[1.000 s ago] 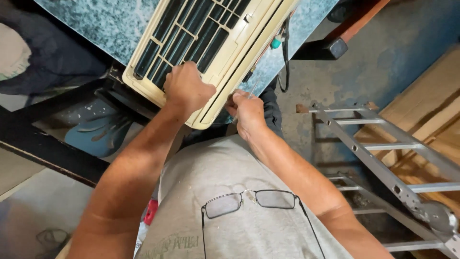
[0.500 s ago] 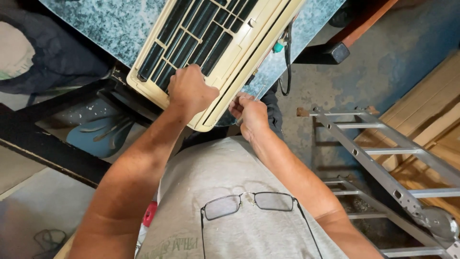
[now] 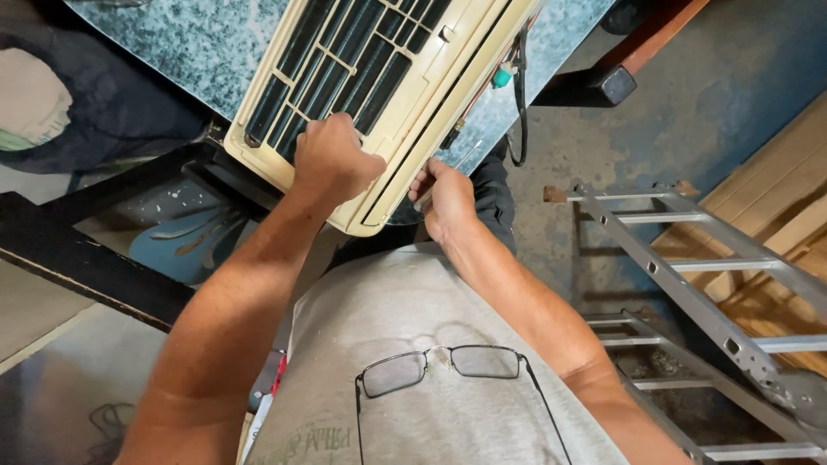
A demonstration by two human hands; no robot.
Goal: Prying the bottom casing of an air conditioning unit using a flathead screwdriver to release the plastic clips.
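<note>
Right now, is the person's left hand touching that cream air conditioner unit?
Touching. The head view shows the left hand pressed flat on the air conditioner unit, its fingers curled over the grille near the unit's lower corner, with no gap visible.

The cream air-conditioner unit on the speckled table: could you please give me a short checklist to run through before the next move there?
1. Left hand braced on the cream slatted plastic air-conditioner unit: ok.
2. Right hand at the unit's near edge: ok.
3. Tool in the right hand: cannot tell.
4. Unit fully on the blue-green speckled table: not ok, its corner overhangs.
5. Black cable free of the hands: ok.
6. Metal ladder apart from the arms: ok.
</note>
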